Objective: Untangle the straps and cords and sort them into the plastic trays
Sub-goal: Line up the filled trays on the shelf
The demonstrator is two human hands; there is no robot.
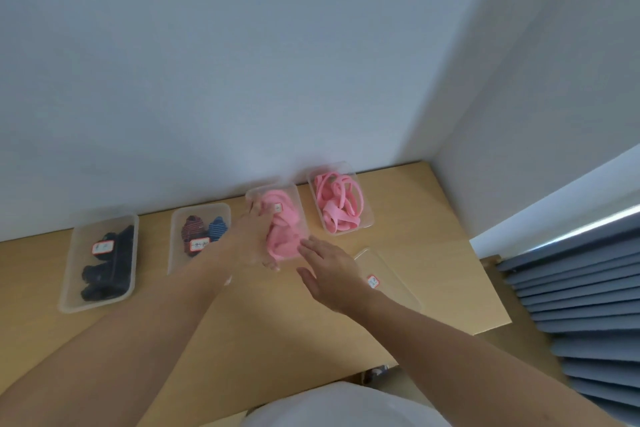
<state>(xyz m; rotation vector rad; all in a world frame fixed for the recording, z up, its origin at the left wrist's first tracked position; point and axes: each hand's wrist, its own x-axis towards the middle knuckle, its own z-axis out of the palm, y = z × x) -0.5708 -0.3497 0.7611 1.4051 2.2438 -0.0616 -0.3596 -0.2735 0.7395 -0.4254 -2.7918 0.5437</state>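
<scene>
Several clear plastic trays stand in a row on the wooden table. The middle tray (pixel 250 196) holds a bunched heap of pink straps (pixel 282 236). My left hand (pixel 251 236) lies spread along this tray's left side, fingers reaching its far corner and thumb at its near end. My right hand (pixel 329 274) is at the tray's near right corner with straight fingers, its fingertips touching the pink heap. To the right, another tray (pixel 369 224) holds flat pink bands (pixel 339 201). An empty labelled tray (pixel 391 274) lies partly under my right wrist.
At the far left a tray (pixel 74 274) holds dark navy straps. Beside it a tray (pixel 176 253) holds red-striped and blue-striped straps. The trays stand close to the wall. The table ends at the right by a blue pleated curtain (pixel 588 305).
</scene>
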